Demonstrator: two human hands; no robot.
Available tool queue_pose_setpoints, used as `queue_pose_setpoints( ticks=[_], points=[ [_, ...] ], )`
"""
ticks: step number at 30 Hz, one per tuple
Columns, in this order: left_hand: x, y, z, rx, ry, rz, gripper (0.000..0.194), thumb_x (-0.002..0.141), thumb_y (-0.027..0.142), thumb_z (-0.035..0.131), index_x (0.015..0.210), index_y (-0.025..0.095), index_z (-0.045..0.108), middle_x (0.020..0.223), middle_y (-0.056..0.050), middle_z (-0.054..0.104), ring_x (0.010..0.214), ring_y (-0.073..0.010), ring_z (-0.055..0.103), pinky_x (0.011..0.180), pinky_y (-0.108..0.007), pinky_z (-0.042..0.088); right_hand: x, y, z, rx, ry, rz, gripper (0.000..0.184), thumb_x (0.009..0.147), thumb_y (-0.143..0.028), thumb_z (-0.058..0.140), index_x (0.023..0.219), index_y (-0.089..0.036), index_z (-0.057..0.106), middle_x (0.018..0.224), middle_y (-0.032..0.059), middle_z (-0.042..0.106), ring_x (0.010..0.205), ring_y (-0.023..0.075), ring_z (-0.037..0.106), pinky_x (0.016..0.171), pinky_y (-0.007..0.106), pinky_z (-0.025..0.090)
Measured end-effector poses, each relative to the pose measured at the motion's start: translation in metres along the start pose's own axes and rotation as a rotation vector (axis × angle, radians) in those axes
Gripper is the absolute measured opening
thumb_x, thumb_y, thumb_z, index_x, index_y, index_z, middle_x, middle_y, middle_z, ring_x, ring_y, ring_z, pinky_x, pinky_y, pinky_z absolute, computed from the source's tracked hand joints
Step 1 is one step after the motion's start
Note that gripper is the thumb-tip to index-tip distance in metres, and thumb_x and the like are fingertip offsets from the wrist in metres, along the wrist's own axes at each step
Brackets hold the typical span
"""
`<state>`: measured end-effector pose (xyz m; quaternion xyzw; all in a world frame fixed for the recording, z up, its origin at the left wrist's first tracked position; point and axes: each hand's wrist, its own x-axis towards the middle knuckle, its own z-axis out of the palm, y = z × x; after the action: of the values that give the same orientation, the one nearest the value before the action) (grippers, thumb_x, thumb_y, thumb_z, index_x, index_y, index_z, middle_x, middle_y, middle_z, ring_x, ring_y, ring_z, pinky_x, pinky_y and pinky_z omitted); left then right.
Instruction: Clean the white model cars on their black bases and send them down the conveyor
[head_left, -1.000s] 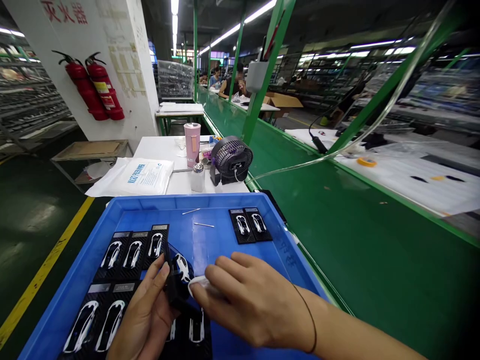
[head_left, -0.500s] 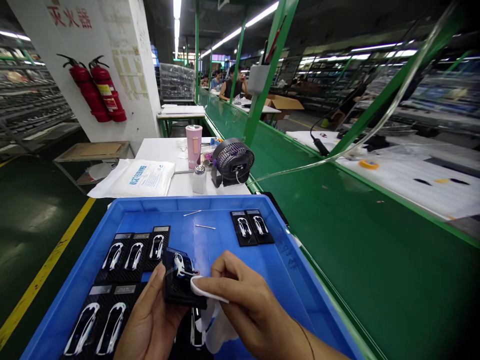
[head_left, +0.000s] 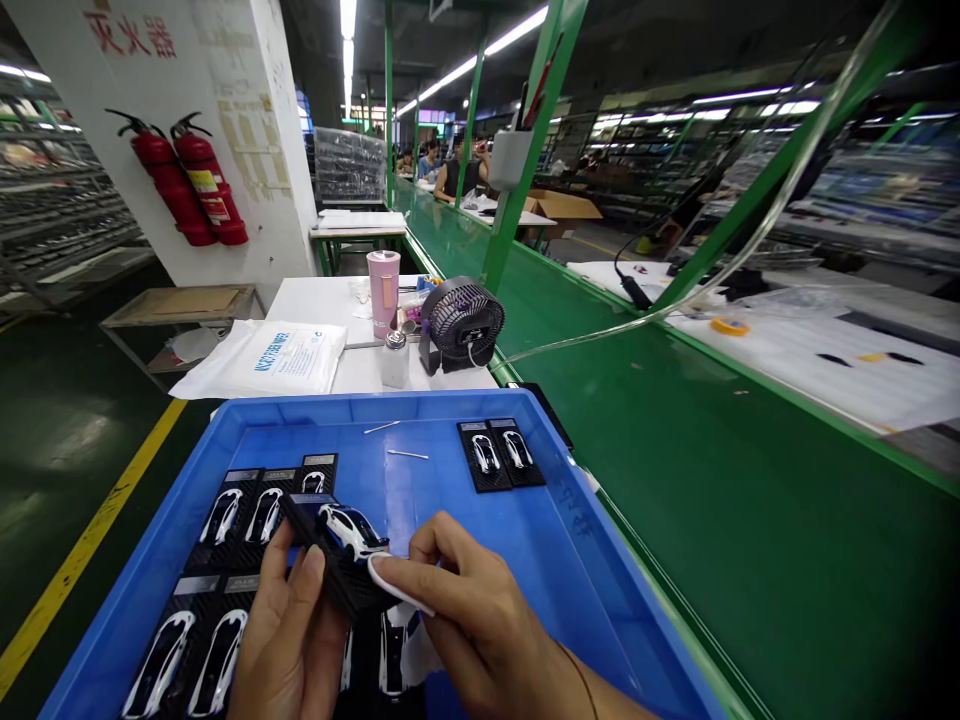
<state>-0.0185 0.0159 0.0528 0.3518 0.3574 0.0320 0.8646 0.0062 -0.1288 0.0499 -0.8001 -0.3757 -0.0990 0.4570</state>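
A small white model car (head_left: 351,530) sits on a black carbon-patterned base (head_left: 330,570), and I have the base tilted up in my left hand (head_left: 289,640), just above the blue tray, my thumb and fingers closed around its lower end. My right hand (head_left: 480,625) is pinching a folded white wipe (head_left: 397,585) between thumb and fingers, with the wipe pressed up close under the car's side. It looks as if it touches the base there, though from this angle I can't be sure exactly where it makes contact. A thin dark cord (head_left: 581,680) circles my right wrist. Other cars on matching bases lie flat in the blue plastic tray (head_left: 420,405): a group (head_left: 225,530) sits beside my left hand, partly under it, and a pair (head_left: 499,453) sits further off near the tray's far corner. Two cotton swabs (head_left: 397,440) lie between them. Past the tray's far rim, a white table (head_left: 300,305) holds a packet of wipes (head_left: 270,360), a small bottle (head_left: 394,360), a pink tumbler (head_left: 384,300) and a black desk fan (head_left: 461,325). A green conveyor belt (head_left: 675,480) runs along the right.
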Motion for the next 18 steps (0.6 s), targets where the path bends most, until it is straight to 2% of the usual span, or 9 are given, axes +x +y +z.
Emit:
queue_pose_setpoints(
  ticks=[5,11,18],
  points=[
    [-0.0042,0.0011,-0.0007,0.099,-0.004,0.111,0.051,0.079,0.016,0.056,0.124,0.035,0.043,0.116,-0.001,0.058,0.113,-0.0161,0.050,0.081,-0.017,0.047,-0.0043,0.0034,0.0072,0.007,0.011,0.006,0.056,0.072,0.000,0.039,0.122,-0.024,0.047,0.084,0.0039,0.045,0.077,0.0058,0.042,0.064,0.016,0.040],
    [0.0042,-0.0007,-0.0074,0.114,-0.032,0.086,0.049,0.081,0.017,0.052,0.126,0.032,0.041,0.118,-0.005,0.057,0.108,-0.0183,0.054,0.081,-0.021,0.048,-0.0040,0.0015,0.0070,0.053,0.020,0.034,0.050,0.075,-0.001,0.039,0.119,-0.023,0.050,0.085,0.0041,0.045,0.077,0.0050,0.042,0.067,0.016,0.040],
    [0.0037,-0.0014,-0.0069,0.105,-0.023,0.091,0.050,0.081,0.010,0.049,0.125,0.031,0.042,0.116,-0.006,0.059,0.103,-0.0164,0.057,0.077,-0.021,0.050,-0.0020,0.0008,0.0067,0.066,0.018,0.034,0.049,0.072,0.001,0.039,0.115,-0.017,0.054,0.086,0.0051,0.045,0.081,0.0055,0.043,0.069,0.016,0.040]
  ],
)
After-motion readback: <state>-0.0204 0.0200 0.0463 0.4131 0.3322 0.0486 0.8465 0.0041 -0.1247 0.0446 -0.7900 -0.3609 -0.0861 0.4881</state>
